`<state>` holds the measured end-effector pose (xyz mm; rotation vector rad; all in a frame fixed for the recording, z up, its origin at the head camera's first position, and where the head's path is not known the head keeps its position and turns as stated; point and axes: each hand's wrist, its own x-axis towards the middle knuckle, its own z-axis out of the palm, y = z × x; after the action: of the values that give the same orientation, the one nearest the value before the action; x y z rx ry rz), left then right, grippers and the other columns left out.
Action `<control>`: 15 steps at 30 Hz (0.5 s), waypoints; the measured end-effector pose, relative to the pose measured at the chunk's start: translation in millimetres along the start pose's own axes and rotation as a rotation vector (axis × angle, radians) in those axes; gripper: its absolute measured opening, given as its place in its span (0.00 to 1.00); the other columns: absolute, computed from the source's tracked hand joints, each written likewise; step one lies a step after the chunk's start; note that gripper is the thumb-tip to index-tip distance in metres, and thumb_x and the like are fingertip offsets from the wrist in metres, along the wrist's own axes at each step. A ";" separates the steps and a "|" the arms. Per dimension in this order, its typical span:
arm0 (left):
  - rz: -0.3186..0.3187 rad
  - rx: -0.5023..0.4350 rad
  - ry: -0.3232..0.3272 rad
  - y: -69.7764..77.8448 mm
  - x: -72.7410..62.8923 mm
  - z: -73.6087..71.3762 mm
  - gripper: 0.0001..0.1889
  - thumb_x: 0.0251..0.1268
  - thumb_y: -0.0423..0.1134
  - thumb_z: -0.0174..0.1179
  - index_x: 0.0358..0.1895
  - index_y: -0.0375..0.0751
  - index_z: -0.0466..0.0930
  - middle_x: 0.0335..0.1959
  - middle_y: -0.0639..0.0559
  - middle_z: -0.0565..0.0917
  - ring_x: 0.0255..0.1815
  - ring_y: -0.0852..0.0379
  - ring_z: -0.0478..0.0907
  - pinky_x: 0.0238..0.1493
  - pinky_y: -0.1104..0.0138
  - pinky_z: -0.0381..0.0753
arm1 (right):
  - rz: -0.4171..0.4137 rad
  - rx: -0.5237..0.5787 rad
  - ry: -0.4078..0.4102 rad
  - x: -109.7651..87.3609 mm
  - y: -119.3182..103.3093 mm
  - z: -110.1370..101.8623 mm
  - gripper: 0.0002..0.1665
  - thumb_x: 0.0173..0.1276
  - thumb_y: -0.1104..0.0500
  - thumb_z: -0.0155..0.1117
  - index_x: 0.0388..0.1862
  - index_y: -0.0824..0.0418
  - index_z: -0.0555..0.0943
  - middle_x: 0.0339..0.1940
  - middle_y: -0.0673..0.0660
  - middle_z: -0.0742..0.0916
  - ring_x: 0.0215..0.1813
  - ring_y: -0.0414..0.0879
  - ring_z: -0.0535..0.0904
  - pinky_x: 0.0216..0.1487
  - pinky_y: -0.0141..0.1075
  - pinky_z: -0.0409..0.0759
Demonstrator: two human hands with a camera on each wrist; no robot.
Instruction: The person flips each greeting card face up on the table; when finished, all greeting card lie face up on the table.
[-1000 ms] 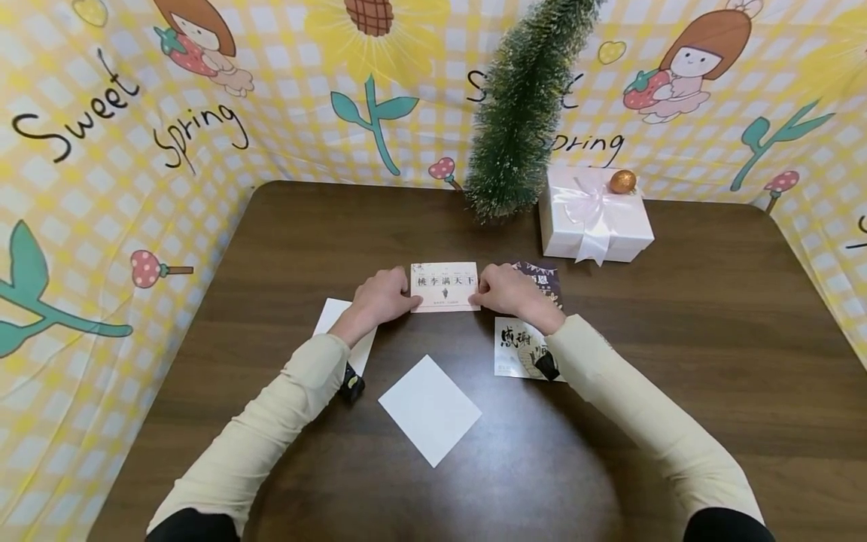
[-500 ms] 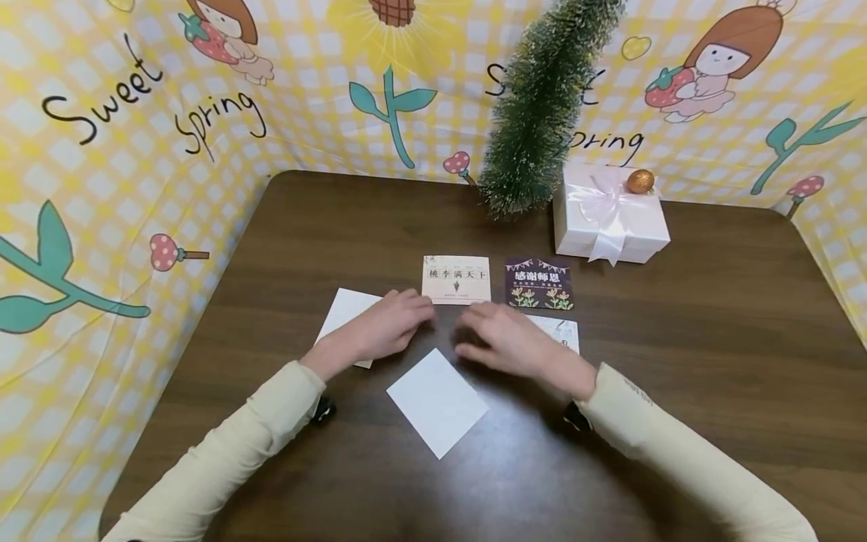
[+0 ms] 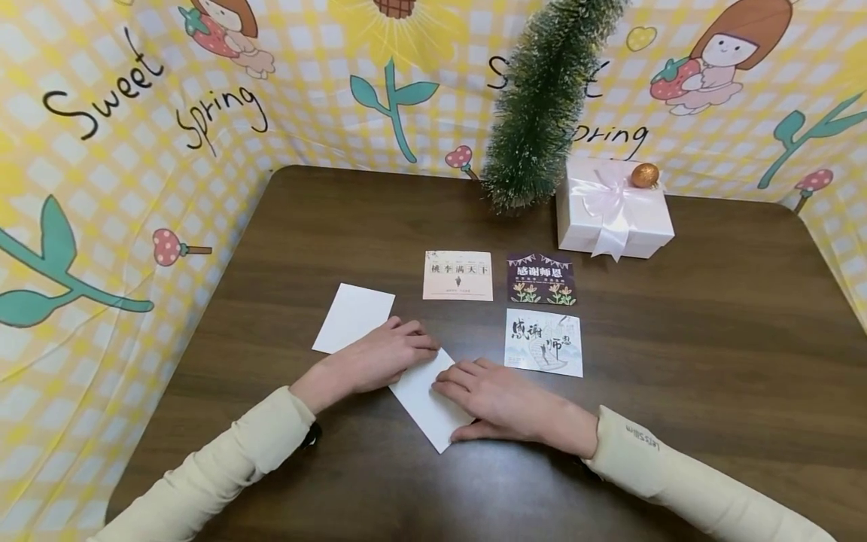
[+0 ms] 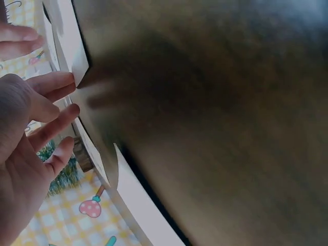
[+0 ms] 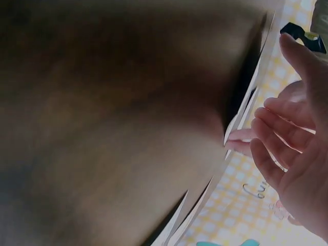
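Observation:
A plain white card (image 3: pixel 433 399) lies turned like a diamond on the table, partly covered by both hands. My left hand (image 3: pixel 379 355) reaches over its upper left side, with fingertips right at the card's far corner. In the left wrist view the fingers of the left hand (image 4: pixel 36 123) are loosely bent beside that corner. The right hand (image 3: pixel 511 403) lies over the card's right side, its thumb near the lower edge. Seen from the right wrist, the right hand (image 5: pixel 294 148) has relaxed, slightly spread fingers. Another blank white card (image 3: pixel 352 312) lies just beyond the left hand.
Three printed cards lie beyond the hands: a cream one (image 3: pixel 457 286), a dark purple one (image 3: pixel 540 286) and a pale one with brush lettering (image 3: pixel 543 354). A white gift box (image 3: pixel 585 226) with a ribbon and a small green tinsel tree (image 3: pixel 535 120) stand at the back edge.
Both hands have let go of the cream printed card and moved back toward me onto the diamond-turned white card. The purple and pale printed cards are uncovered.

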<state>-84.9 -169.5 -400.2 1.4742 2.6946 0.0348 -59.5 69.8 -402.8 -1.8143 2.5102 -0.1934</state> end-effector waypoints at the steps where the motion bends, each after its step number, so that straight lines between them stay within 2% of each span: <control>1: 0.003 0.001 0.002 0.0 0.0 0.4 0.20 0.56 0.28 0.63 0.54 0.43 0.82 0.55 0.55 0.81 0.55 0.54 0.72 0.43 0.62 0.68 | -0.010 -0.016 -0.010 0.4 -1.0 0.4 0.41 0.65 0.32 0.59 0.64 0.61 0.73 0.59 0.54 0.80 0.60 0.47 0.74 0.61 0.40 0.72; 7: 0.006 -0.002 0.001 -1.3 2.5 0.1 0.19 0.58 0.30 0.64 0.54 0.43 0.83 0.55 0.55 0.82 0.55 0.54 0.73 0.44 0.62 0.68 | -0.077 -0.091 -0.043 2.4 -5.0 4.4 0.44 0.62 0.30 0.59 0.65 0.60 0.72 0.60 0.53 0.79 0.62 0.46 0.73 0.59 0.39 0.72; 15: 0.012 -0.013 0.010 -1.5 2.0 -0.1 0.19 0.56 0.28 0.64 0.52 0.43 0.83 0.53 0.55 0.82 0.54 0.53 0.74 0.43 0.62 0.69 | -0.142 -0.185 -0.004 3.1 -6.0 7.7 0.31 0.66 0.36 0.58 0.57 0.56 0.78 0.55 0.48 0.82 0.57 0.43 0.75 0.53 0.34 0.72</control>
<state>-87.3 -168.6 -400.3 1.4904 2.6881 0.0595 -54.1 64.4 -409.6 -2.0600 2.4704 0.0399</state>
